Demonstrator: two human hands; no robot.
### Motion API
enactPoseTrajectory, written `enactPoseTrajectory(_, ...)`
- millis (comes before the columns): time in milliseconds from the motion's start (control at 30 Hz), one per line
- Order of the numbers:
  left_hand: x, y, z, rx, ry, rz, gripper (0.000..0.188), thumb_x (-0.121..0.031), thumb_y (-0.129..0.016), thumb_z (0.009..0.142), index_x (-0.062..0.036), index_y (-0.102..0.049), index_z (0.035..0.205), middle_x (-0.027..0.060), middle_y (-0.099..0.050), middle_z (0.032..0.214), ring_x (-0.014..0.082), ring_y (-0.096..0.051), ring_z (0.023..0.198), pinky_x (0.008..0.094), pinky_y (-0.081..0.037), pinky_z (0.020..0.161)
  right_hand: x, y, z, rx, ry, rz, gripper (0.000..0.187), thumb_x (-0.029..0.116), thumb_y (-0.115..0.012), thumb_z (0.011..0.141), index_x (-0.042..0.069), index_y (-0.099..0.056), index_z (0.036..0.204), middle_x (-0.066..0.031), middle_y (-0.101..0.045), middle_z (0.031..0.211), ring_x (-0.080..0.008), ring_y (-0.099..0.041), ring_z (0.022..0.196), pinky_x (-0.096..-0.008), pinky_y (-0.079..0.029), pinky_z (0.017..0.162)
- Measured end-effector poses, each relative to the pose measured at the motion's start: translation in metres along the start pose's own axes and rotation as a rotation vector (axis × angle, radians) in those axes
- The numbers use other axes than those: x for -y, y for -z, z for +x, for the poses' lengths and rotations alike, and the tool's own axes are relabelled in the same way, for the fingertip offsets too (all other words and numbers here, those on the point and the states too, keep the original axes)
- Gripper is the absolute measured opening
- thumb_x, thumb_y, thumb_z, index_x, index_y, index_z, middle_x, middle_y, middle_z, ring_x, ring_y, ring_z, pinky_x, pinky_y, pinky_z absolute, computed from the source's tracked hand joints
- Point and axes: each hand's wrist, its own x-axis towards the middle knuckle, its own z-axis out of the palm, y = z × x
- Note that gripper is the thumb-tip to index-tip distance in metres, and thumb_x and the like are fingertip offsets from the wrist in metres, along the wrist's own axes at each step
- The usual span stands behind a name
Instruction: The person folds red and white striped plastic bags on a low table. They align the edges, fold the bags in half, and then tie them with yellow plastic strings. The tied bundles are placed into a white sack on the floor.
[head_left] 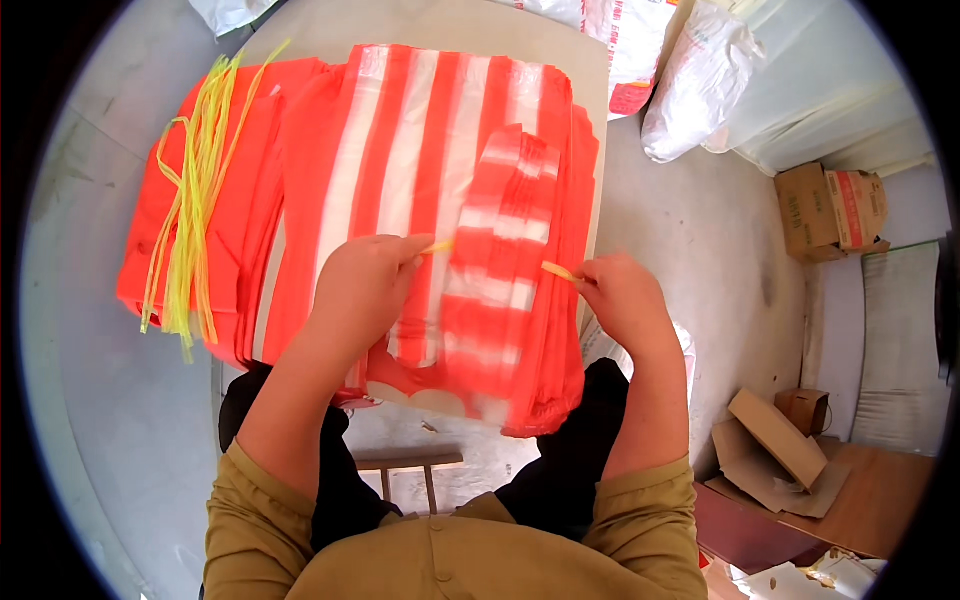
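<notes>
My left hand [372, 282] is closed in a pinch on one end of a yellow plastic strip [438, 247]. Another yellow end [558, 270] is pinched between the fingertips of my right hand [622, 295]. Between the two hands lies a folded bundle of red-and-white striped plastic bags [503, 225]; whether the strip runs beneath it is hidden. Under the bundle spreads a wide pile of similar striped bags [400, 130]. Several loose yellow-green strips [200, 195] drape over a stack of plain red bags [160, 240] at the left.
The pile rests on a pale tabletop [480, 28]. White sacks [703, 80] stand beyond it at the right. Cardboard boxes [830, 212] sit by the right wall, and an opened carton [775, 450] lies on a brown surface [865, 490]. A wooden stool frame [410, 463] shows between my legs.
</notes>
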Motion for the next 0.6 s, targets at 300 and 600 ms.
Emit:
enactPoseTrajectory(300,0.004,0.001,0.002,0.226,0.294,-0.862,0.025,-0.009,-0.060,0.102,0.0022,-0.075,0.118,0.0087,-0.078,0.104,0.0166,-0.071,0.097,0.0314,-0.056,0.090,-0.007,0.024,-0.017,0.219,-0.060,0.591,0.012,0.011,-0.070,0.096,0.000,-0.072,0.092,-0.0041,-0.072,0.092,-0.0149,-0.061,0.086,-0.0334,-0.048,0.077)
enactPoseTrajectory(600,-0.015,-0.008,0.004,0.226,0.282,-0.753,0.015,0.002,-0.068,0.097,0.0017,-0.076,0.109,0.0048,-0.073,0.098,0.0106,-0.066,0.089,0.0254,-0.054,0.081,0.015,-0.004,0.000,0.249,-0.167,1.214,0.027,0.018,-0.060,0.107,0.000,-0.075,0.120,-0.0020,-0.073,0.115,-0.0092,-0.062,0.102,-0.0265,-0.049,0.089)
